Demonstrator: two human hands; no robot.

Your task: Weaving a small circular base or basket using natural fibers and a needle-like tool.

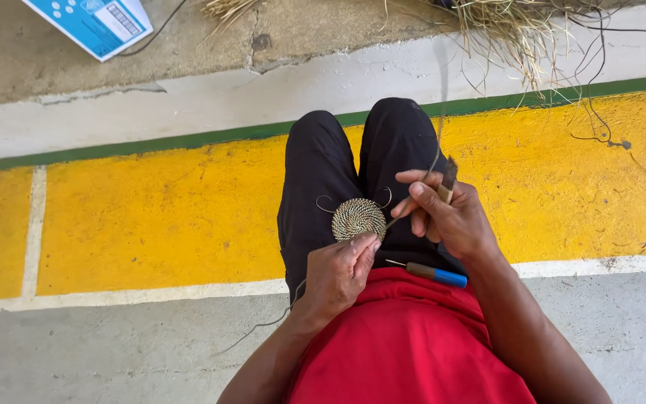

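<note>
Pinched in my left hand is the small woven disc, its near edge caught between thumb and fingers. It is a flat round coil of pale straw wound with darker strands in tight rings, and thin loose ends curl off its left and right sides. It sits over my lap, above my black trousers, just beyond the left hand's fingertips. My right hand is just to the right of the disc, closed narrowly around a thin strand that runs from the disc's edge up and away, along with a short brownish slip sticking up between the fingers; what that slip is I cannot tell. A tool with a brown shaft and blue handle lies on my lap between the hands, against my red shirt. Farther off, across the yellow painted floor, a heap of dry straw is cut off by the top edge, and a blue and white box is cropped at the far left.
</note>
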